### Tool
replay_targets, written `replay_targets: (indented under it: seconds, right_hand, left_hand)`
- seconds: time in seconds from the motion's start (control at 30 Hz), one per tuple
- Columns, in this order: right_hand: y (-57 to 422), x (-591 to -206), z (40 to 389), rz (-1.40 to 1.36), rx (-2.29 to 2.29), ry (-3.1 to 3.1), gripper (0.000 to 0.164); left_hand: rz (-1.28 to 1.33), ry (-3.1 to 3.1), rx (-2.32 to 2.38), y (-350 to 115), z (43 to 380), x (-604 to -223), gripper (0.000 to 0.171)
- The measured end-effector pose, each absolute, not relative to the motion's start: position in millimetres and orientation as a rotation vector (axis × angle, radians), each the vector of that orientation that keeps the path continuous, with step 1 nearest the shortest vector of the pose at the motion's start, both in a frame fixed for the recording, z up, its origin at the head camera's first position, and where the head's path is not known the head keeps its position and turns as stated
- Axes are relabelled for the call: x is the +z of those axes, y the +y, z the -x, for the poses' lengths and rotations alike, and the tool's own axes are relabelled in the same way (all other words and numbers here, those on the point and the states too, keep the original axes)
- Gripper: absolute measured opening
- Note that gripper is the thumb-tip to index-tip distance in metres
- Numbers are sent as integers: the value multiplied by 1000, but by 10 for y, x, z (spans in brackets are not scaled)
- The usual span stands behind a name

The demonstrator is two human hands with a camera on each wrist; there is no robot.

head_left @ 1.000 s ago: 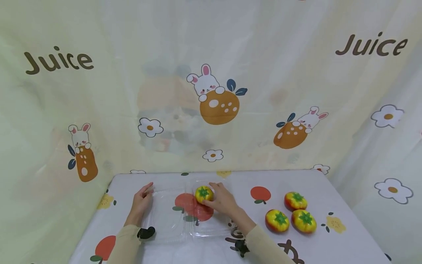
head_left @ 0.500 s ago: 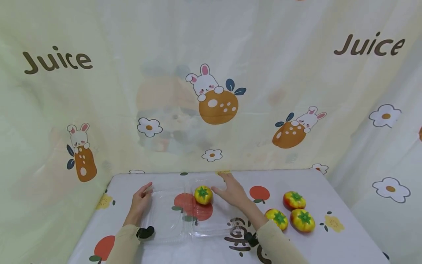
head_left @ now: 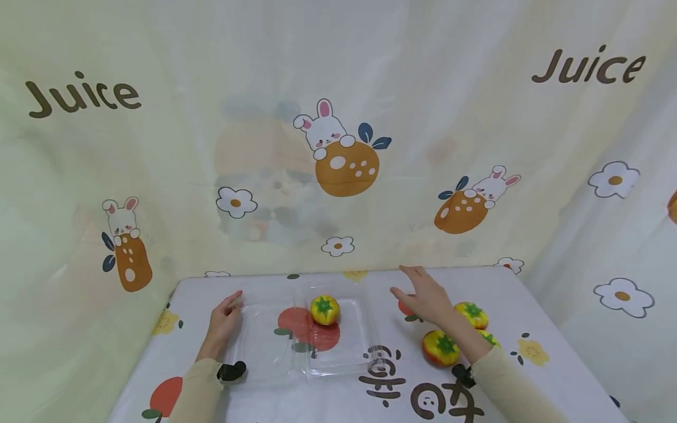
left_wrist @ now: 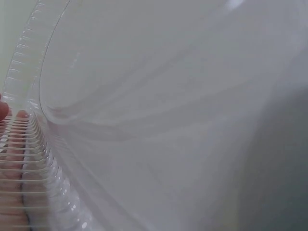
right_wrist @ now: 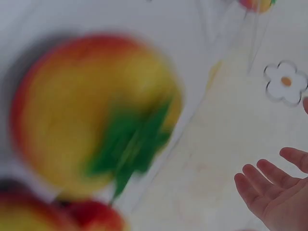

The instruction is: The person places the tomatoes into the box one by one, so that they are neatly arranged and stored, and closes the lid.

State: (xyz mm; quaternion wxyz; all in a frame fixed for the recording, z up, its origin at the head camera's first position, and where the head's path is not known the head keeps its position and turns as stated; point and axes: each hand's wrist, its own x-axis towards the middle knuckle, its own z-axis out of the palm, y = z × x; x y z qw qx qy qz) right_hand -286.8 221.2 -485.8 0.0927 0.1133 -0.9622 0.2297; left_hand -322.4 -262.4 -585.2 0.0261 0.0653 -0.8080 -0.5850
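Observation:
A clear plastic clamshell container lies opened out on the table, and one yellow-and-red toy fruit with a green star-shaped calyx sits in its right half. My left hand rests against the container's left edge; in the left wrist view its fingers show through the ribbed plastic wall. My right hand hangs above the table right of the container, fingers spread and holding nothing. Near its wrist lie matching fruits, a front one, a back one and a third partly hidden by the forearm.
A printed cloth covers the table. Behind it hangs a patterned curtain along the table's back edge, and side curtains stand left and right. A dark strap-on device sits at the left wrist, another at the right.
My right hand has let go of the fruit in the container's right half and moved right, towards the loose fruits. My left hand has stayed at the container's left edge.

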Motion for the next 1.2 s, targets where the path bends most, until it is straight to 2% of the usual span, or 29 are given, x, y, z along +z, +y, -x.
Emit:
replay_targets:
  seconds: [0.3, 0.43, 0.63, 0.97, 1.2]
  right_hand:
    - [2839, -4921, 2792, -158, 527, -2930, 70]
    - [3049, -5008, 2730, -19, 436, -2932, 66]
    - [3311, -5122, 2588, 159, 469, -2983, 69]
    - [3524, -5253, 2421, 223, 577, -3129, 74]
    - [3507, -5335, 2425, 144, 629, -3062, 67]
  left_hand:
    - [-193, -2505, -1794, -2633, 3227, -5852, 46]
    - [-203, -2498, -1789, -2635, 3227, -5872, 45]
    - [-200, -2490, -1781, -2629, 3225, -5872, 45]
    - [-220, -2489, -1803, -2618, 3225, -5873, 46]
    - [-156, -2403, -1783, -2602, 3213, -5867, 46]
